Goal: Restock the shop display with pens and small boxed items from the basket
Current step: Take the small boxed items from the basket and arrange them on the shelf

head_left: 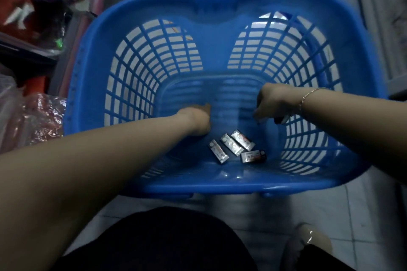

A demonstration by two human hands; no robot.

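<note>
From the head view, a blue basket (220,17) sits on the tiled floor (330,204), its slatted walls rising around a mostly bare bottom with plenty of room to move. Four small boxes (239,148) lie loose near the basket's near wall, bunched together, two of them touching. The left hand (197,120) reaches down just beside them, fingers curled under and out of sight, so I cannot tell whether its grip holds anything. The right hand (272,103), bracelet on the wrist, hangs near the right wall, its grip pinching a thin dark pen-like thing (283,119), blurred and mostly hidden. Wrapped goods (33,17) crowd the basket's left edge. A dark garment (176,242) cuts off the bottom.
</note>
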